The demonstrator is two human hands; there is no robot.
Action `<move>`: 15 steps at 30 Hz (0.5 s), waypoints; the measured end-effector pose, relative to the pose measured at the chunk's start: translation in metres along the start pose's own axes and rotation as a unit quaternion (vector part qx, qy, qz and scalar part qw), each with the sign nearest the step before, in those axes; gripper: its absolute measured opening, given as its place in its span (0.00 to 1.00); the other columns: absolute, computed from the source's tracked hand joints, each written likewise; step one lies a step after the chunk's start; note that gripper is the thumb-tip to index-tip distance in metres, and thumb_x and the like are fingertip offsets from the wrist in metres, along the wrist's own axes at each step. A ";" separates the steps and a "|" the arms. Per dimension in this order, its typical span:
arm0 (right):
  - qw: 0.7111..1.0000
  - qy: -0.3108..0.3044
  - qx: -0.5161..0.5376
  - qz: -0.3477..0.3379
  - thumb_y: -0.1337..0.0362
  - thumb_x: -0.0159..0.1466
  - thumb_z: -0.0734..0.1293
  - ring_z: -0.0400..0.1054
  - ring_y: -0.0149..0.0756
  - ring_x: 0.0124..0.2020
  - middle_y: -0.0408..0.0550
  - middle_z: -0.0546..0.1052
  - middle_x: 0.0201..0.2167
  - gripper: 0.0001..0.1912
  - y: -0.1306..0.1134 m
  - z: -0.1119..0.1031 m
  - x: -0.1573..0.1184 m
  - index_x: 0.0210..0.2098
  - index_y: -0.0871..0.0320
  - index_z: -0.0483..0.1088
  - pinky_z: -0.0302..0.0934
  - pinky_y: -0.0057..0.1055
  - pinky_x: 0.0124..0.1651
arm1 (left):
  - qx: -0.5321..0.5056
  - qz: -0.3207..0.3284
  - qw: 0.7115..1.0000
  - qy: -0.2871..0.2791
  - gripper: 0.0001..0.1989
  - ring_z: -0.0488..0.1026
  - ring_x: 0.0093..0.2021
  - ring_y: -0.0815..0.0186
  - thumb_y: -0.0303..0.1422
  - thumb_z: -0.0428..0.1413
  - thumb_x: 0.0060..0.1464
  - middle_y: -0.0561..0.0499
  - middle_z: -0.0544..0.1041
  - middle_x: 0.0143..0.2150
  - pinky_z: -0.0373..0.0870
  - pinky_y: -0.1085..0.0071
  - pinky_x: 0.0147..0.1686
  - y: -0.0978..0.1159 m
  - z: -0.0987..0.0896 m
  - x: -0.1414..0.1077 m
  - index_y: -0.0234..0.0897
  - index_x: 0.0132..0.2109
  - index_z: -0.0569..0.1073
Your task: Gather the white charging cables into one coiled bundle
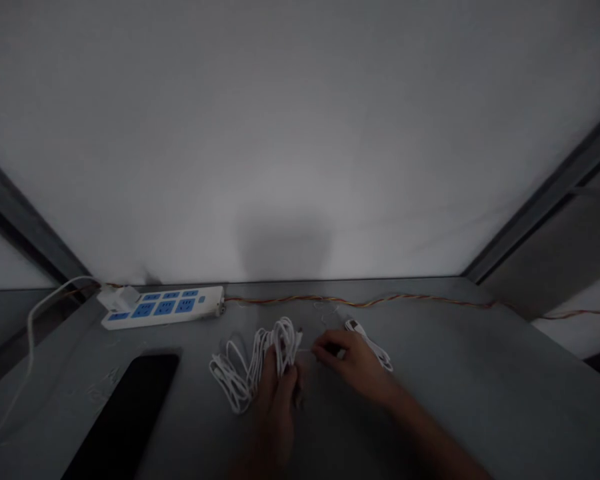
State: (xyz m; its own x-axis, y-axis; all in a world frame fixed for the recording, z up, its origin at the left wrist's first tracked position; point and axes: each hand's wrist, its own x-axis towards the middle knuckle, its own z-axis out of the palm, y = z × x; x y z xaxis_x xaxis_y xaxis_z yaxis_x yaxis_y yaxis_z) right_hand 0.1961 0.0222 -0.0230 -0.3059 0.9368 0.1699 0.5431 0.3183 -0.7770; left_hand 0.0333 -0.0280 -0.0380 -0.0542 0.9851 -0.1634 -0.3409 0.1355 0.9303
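Note:
A loose bundle of white cable (245, 373) lies looped on the grey table, and my left hand (277, 403) is closed around its right part, holding several strands. My right hand (353, 365) is just to the right of the bundle, its fingers bunched together over a small dark shape that is too blurred to identify. Beyond those fingers lies a short flat white cable (371, 344) with a dark end. A thin pale wire (325, 313) is faintly visible behind them.
A white power strip with blue sockets (163, 307) stands at the table's back edge, with a white plug (117, 298) in it. A twisted orange-and-yellow wire (360, 302) runs along that edge. A black flat slab (125, 417) lies front left. A white wall rises behind.

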 end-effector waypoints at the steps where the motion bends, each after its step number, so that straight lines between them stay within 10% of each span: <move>1: 0.999 0.017 -0.034 -0.005 0.64 0.62 0.62 0.70 0.34 0.28 0.45 0.77 0.25 0.10 0.004 -0.003 0.002 0.29 0.58 0.75 0.61 0.27 0.32 | 0.059 0.027 0.998 0.005 0.21 0.63 0.25 0.69 0.40 0.58 0.53 0.57 0.67 0.27 0.63 0.73 0.27 0.003 -0.001 -0.001 0.40 0.53 0.68; 6: 0.979 0.148 -0.139 -0.024 0.58 0.64 0.60 0.71 0.38 0.29 0.48 0.77 0.26 0.14 0.025 -0.022 0.010 0.28 0.57 0.73 0.63 0.31 0.36 | 0.321 0.155 0.933 -0.053 0.30 0.73 0.43 0.59 0.34 0.50 0.60 0.47 0.76 0.41 0.66 0.64 0.47 0.003 -0.005 -0.003 0.38 0.67 0.53; 15: 0.949 0.189 -0.250 -0.020 0.60 0.66 0.60 0.71 0.43 0.33 0.50 0.78 0.27 0.16 0.050 -0.028 0.020 0.27 0.58 0.75 0.61 0.36 0.42 | 0.542 0.260 0.780 -0.172 0.19 0.74 0.42 0.58 0.23 0.46 0.57 0.46 0.77 0.43 0.68 0.61 0.42 -0.002 -0.004 -0.001 0.42 0.51 0.72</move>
State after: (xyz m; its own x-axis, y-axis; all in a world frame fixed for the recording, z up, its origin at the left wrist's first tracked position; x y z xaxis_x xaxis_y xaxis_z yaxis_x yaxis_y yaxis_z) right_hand 0.2388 0.0612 -0.0414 -0.0821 0.8777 0.4721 0.8698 0.2944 -0.3961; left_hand 0.0297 -0.0294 -0.0409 0.3981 0.8818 0.2530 0.6482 -0.4656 0.6025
